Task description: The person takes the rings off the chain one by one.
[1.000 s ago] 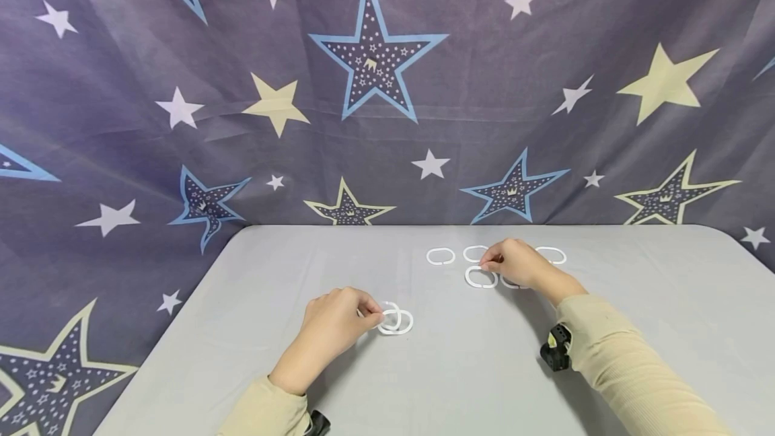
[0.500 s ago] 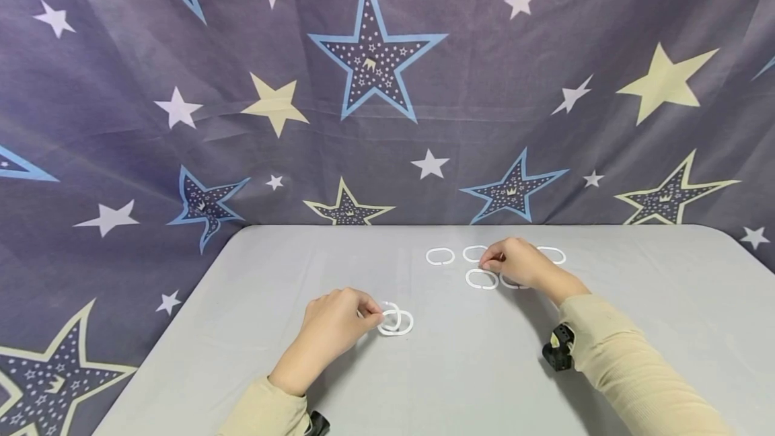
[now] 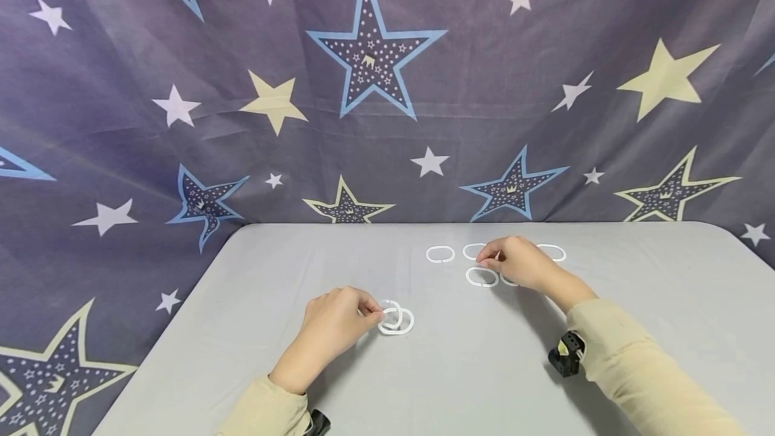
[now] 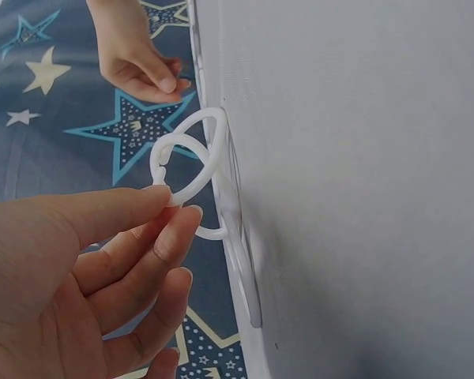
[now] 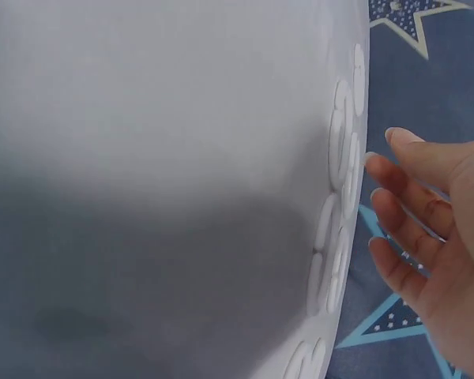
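My left hand (image 3: pixel 339 318) pinches a white oval chain link (image 3: pixel 400 315) between thumb and forefinger. That link overlaps another white link (image 3: pixel 396 332) low at the table. In the left wrist view, the looped links (image 4: pixel 220 138) show beyond the fingertips. Farther back and to the right, my right hand (image 3: pixel 523 264) hovers over a group of flat white links, with a split link (image 3: pixel 467 276) just in front of its fingertips. The right wrist view shows the thumb and fingers (image 5: pixel 395 209) loosely bent and apart, with nothing between them. This hand partly hides some links behind it.
A single link (image 3: pixel 440 247) lies at the left of the group, and another (image 3: pixel 566 254) shows right of the hand. The pale grey table (image 3: pixel 424 382) ends at a star-patterned cloth (image 3: pixel 460 86). Both wrists wear small black cameras.
The link in front of the right fingertips has settled flat, slightly nearer the front. The right wrist has shifted a little to the right. My left hand stays in place.
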Tool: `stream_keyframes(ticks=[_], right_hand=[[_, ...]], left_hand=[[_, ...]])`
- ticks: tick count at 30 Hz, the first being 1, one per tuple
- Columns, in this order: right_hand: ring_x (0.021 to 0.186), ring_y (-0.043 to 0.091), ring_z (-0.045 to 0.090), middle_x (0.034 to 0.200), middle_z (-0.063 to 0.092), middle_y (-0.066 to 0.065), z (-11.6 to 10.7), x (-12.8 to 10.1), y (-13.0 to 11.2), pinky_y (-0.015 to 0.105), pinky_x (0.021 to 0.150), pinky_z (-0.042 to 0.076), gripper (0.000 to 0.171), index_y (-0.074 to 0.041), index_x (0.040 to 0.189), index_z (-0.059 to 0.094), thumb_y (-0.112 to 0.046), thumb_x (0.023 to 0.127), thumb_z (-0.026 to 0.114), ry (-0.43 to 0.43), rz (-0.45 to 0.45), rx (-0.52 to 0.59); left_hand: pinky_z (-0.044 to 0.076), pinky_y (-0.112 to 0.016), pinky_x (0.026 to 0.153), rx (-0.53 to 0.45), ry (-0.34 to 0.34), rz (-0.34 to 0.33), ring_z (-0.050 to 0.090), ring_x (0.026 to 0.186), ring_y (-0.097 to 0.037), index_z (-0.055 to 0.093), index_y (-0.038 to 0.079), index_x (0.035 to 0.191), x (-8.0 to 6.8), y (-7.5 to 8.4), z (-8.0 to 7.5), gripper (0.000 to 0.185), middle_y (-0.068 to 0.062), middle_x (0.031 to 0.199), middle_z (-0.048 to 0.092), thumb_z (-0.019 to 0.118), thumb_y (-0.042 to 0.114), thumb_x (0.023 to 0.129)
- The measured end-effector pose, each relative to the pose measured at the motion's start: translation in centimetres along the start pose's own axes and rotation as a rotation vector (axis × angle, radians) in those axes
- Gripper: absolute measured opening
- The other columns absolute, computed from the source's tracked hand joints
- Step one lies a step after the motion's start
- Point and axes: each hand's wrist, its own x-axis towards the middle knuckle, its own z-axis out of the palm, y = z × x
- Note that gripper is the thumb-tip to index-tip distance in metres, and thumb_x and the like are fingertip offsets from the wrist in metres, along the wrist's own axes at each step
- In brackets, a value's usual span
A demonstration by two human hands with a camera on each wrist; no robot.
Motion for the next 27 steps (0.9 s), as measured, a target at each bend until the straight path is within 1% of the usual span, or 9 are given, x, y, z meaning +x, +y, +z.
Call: stream_keyframes(ticks=[3,7,13,16,19,22,27], right_hand=[[0.071,0.01,0.057,0.081,0.069,-0.004,0.1,-0.3,-0.4,0.033,0.069,0.048,0.007,-0.009,0.094,0.077,-0.012,0.091,0.07,0.008,-0.009,-0.002],[0.07,0.009,0.055,0.081,0.069,-0.004,0.3,-0.7,-1.2,0.03,0.066,0.046,0.007,-0.009,0.093,0.077,-0.011,0.09,0.071,0.033,-0.014,0.02],[0.066,0.009,0.052,0.079,0.068,-0.004,0.7,-1.4,-2.4,0.028,0.063,0.044,0.004,-0.007,0.09,0.076,-0.009,0.088,0.073,0.059,0.007,0.071],[0.067,0.01,0.053,0.079,0.068,-0.002,0.9,-1.7,-3.1,0.028,0.063,0.044,0.004,-0.006,0.09,0.076,-0.007,0.087,0.074,0.072,0.03,0.115],[0.07,0.011,0.057,0.081,0.07,0.0,1.1,-2.0,-3.8,0.028,0.065,0.047,0.005,-0.005,0.091,0.076,-0.007,0.087,0.073,0.086,0.059,0.172],[0.074,0.013,0.061,0.083,0.071,0.001,1.5,-2.3,-4.4,0.028,0.068,0.049,0.008,-0.003,0.094,0.075,-0.007,0.087,0.073,0.083,0.096,0.241],[0.074,0.013,0.065,0.081,0.072,0.002,2.1,-3.0,-5.5,0.026,0.067,0.049,0.01,-0.001,0.094,0.075,-0.008,0.087,0.073,0.069,0.154,0.346]], left_hand=[[0.046,-0.039,0.069,-0.003,-0.001,-0.001,0.058,0.068,-0.007,0.077,0.027,0.083,0.0,0.0,0.0,0.008,0.021,0.071,0.065,0.078,0.035,0.082],[0.046,-0.039,0.069,-0.007,-0.002,-0.003,0.057,0.067,-0.006,0.077,0.027,0.083,0.0,0.0,0.0,0.008,0.021,0.071,0.065,0.078,0.034,0.082],[0.046,-0.039,0.068,-0.002,0.002,-0.004,0.057,0.068,-0.006,0.078,0.026,0.083,0.1,0.0,0.0,0.008,0.021,0.07,0.065,0.078,0.035,0.082],[0.046,-0.039,0.068,-0.005,0.001,-0.004,0.057,0.068,-0.006,0.078,0.026,0.084,0.1,0.0,0.0,0.008,0.022,0.07,0.064,0.078,0.034,0.082],[0.046,-0.039,0.069,-0.006,0.001,-0.004,0.057,0.068,-0.006,0.078,0.026,0.084,0.1,-0.1,0.0,0.008,0.022,0.07,0.064,0.077,0.034,0.083],[0.046,-0.039,0.069,-0.008,-0.002,-0.005,0.057,0.069,-0.006,0.078,0.026,0.084,0.1,-0.1,0.0,0.008,0.022,0.071,0.064,0.077,0.034,0.083],[0.047,-0.04,0.071,-0.01,-0.006,-0.008,0.058,0.07,-0.007,0.077,0.026,0.083,0.1,-0.1,0.0,0.008,0.021,0.071,0.065,0.077,0.034,0.083]])
